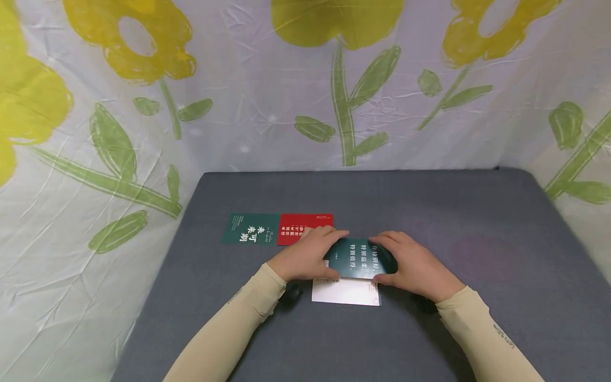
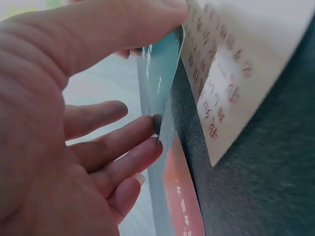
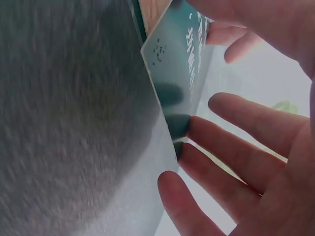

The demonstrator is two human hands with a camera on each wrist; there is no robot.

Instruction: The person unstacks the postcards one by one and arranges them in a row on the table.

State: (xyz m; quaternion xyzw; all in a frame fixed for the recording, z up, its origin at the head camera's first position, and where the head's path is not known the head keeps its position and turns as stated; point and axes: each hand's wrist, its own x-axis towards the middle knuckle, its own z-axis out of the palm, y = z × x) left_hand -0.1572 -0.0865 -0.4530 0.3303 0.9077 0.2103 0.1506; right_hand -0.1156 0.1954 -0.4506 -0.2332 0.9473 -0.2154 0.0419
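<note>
My left hand (image 1: pixel 310 254) and right hand (image 1: pixel 412 265) hold a dark green card (image 1: pixel 355 259) with white lettering by its two short ends, thumbs at the near corners and fingers at the far ones. In the left wrist view the card (image 2: pixel 165 69) stands up off the table, fingertips against its edge. From the right wrist, fingertips meet the far edge of the same card (image 3: pixel 172 73). Below and nearer lies a pale card (image 1: pixel 346 293) with small brown lettering, partly covered by the held one.
A red card (image 1: pixel 307 218) and another green card (image 1: pixel 247 229) lie side by side at the back left, the red one partly behind my left hand. They rest on a grey cloth-covered table (image 1: pixel 444 212). A flower-printed curtain (image 1: pixel 258 101) hangs behind it.
</note>
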